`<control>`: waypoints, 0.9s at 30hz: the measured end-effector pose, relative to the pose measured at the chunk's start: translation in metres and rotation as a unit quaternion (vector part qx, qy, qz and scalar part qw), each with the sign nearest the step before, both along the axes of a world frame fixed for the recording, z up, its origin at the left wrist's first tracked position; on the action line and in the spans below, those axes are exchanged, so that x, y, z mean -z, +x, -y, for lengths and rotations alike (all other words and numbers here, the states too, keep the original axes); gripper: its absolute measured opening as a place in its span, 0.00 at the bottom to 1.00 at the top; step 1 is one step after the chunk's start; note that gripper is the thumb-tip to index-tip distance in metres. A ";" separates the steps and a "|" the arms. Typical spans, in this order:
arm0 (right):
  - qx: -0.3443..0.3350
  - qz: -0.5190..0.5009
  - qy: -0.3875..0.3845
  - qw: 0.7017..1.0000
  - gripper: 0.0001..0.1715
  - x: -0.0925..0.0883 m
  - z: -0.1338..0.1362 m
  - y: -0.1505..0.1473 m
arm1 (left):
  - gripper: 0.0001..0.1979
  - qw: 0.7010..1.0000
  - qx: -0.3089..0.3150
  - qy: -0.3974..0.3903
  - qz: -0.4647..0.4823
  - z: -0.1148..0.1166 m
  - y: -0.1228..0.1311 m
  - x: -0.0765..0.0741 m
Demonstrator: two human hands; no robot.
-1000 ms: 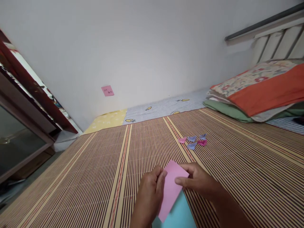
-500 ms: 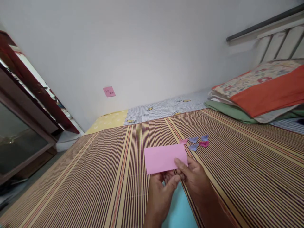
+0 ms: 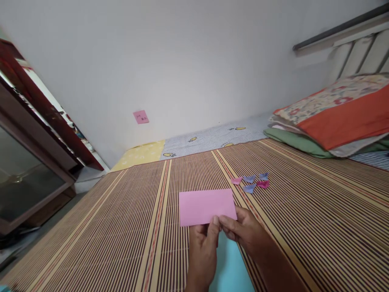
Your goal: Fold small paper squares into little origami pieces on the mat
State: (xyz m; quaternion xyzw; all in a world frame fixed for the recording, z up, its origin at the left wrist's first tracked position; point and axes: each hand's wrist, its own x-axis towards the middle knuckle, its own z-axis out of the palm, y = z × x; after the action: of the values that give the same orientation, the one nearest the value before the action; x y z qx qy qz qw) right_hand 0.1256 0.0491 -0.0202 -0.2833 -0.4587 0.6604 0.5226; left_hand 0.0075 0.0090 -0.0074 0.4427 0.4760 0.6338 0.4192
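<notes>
A pink sheet of paper (image 3: 203, 205), wider than it is tall, is held up in front of me over the striped mat. My left hand (image 3: 204, 249) grips its lower edge, thumb on the near face and fingers hidden behind. At the lower right corner my right hand (image 3: 244, 229) pinches the same sheet, its thumb close to the left thumb. Below the hands lies a light blue sheet (image 3: 229, 263), partly covered by them. Beyond the paper, to the right, several small folded paper pieces sit on the mat, among them a magenta one (image 3: 263, 184) and a blue one (image 3: 249, 188).
The striped mat (image 3: 106, 227) covers the bed. A pink note (image 3: 141, 117) is stuck to the white wall. Folded bedding with an orange panel (image 3: 349, 125) is stacked at the right, near a radiator (image 3: 361, 54). A glass-panelled door (image 3: 27, 178) stands at the left.
My left thumb has moved up onto the paper's lower edge, and my right thumb has slid lower. The pink sheet has shifted slightly left and down.
</notes>
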 end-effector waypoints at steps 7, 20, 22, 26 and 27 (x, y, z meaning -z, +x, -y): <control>0.039 0.078 0.021 0.996 0.22 -0.004 0.001 0.004 | 0.20 0.999 -0.020 0.032 -0.011 -0.001 -0.006 -0.005; 0.051 0.078 0.037 0.995 0.21 -0.013 0.003 0.011 | 0.19 0.993 -0.074 0.071 0.059 -0.007 -0.041 0.005; 0.051 0.078 0.035 0.995 0.21 -0.013 0.003 0.011 | 0.18 0.992 -0.081 0.086 0.053 -0.008 -0.043 0.006; 0.043 0.066 0.032 0.996 0.20 -0.013 0.003 0.011 | 0.20 0.991 -0.082 0.102 0.030 -0.007 -0.042 0.004; 0.043 0.064 0.032 0.997 0.20 -0.012 0.003 0.011 | 0.20 0.990 -0.084 0.103 0.037 -0.007 -0.041 0.003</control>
State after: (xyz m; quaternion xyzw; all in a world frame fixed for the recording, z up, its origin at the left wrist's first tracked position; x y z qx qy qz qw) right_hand 0.1368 0.0464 -0.0080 -0.3273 -0.4996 0.6030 0.5288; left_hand -0.0336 0.0160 -0.0108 0.4177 0.4279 0.7285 0.3341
